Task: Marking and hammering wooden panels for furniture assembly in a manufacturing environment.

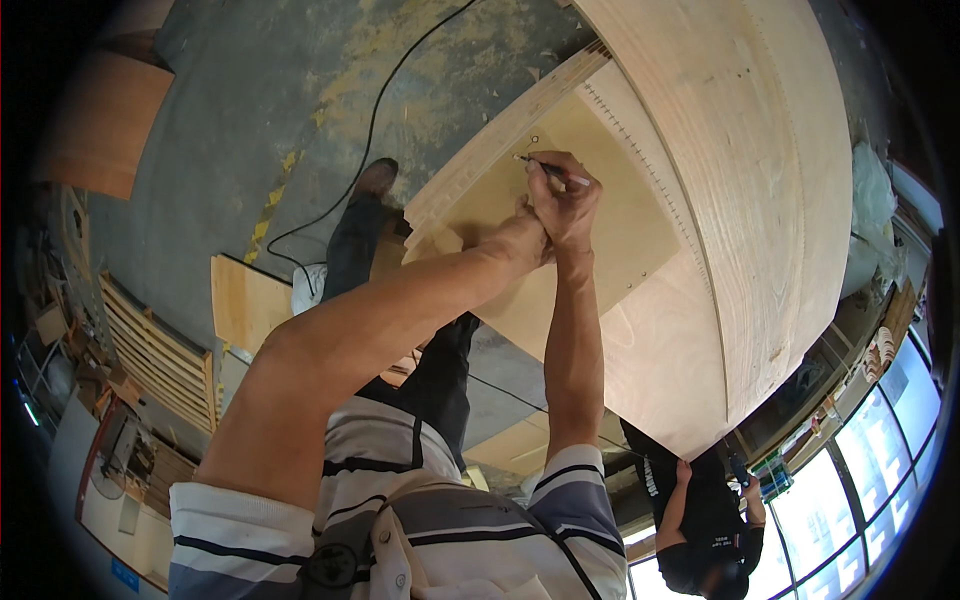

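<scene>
My right hand [568,208] is closed around a slim dark pen [553,170] with a pale end, its tip close to the surface of a tan board [625,215]. Just beyond the tip, a small round mark [535,139] shows on the board. My left hand [522,238] lies against the board, directly beside and partly under the right wrist. Most of its fingers are hidden behind the right hand. The tan board lies on a larger pale plywood sheet [665,350], and a row of short dark ticks runs along its right side.
Large curved plywood sheets [760,200] rise on the right. A black cable [375,115] crosses the grey floor [235,110]. Slatted wood [160,345] and a small panel [250,305] stand to the left. Another person [700,520] in black stands at the lower right, one hand at the sheet's corner.
</scene>
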### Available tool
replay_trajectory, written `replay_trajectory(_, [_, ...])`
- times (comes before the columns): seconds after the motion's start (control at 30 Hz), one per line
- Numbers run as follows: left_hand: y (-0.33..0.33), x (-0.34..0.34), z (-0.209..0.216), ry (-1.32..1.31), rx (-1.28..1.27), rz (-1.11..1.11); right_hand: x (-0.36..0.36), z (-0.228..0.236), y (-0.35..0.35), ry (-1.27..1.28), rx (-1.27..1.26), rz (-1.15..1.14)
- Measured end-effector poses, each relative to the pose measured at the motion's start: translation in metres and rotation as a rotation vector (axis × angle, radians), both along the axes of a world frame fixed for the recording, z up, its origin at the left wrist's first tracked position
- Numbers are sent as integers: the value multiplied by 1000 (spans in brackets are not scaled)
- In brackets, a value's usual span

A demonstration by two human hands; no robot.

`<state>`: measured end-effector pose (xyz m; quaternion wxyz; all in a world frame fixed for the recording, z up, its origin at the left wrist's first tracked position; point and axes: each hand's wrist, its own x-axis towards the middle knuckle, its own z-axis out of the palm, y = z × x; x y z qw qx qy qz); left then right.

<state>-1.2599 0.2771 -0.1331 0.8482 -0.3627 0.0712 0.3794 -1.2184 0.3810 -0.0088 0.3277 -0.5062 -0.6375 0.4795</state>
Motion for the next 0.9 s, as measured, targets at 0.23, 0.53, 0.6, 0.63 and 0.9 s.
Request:
replay_trajectory(0.23, [6,-6,19,88,-270,-49,-3,2,1,-94,70,57])
replay_trajectory(0.53, [41,-13,108,746,1,-485,3,17,11,-254,155,181])
replay_trajectory(0.6, [36,-4,101,666,-175,-442,12,16,9,-232,129,173])
replay_trajectory(0.63, [19,-13,69,766,133,-432,-4,17,11,-170,92,184])
replay_trajectory(0.9, [30,-22,84,1112,776,-715,1,10,1,-132,1,115])
